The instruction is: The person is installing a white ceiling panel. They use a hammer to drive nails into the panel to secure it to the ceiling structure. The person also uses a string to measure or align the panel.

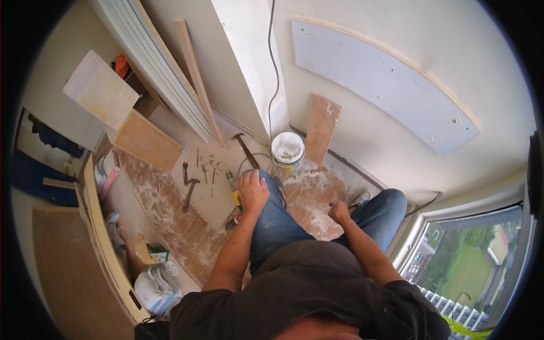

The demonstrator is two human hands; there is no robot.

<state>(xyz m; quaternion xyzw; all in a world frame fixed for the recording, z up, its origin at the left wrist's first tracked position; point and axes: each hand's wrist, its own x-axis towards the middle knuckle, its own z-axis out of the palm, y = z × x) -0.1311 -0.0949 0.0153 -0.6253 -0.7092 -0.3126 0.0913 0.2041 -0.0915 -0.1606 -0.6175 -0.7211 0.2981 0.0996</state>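
Observation:
My left hand [253, 191] lies on my left knee, its fingers stretched over the denim, and holds nothing. My right hand [340, 212] hovers by my right thigh with fingers curled together; whatever it may hold is hidden. Beside the left knee lies a yellow power drill [236, 197], partly covered by my leg and hand. A hammer [246, 149] rests on the floor just beyond that knee. Farther left are a second hammer [191, 195], a small dark tool [185, 173] and several loose bits [212, 168]. A white bucket [288, 148] with pale residue stands ahead, between the knees.
A short wooden board [323, 129] leans on the wall beside the bucket. A grey-white panel [379, 79] is fixed above it. Long white panels [156, 68] and a timber strip [198, 79] lean at the left. Bags [156, 289] lie lower left; a window [464, 260] is at right.

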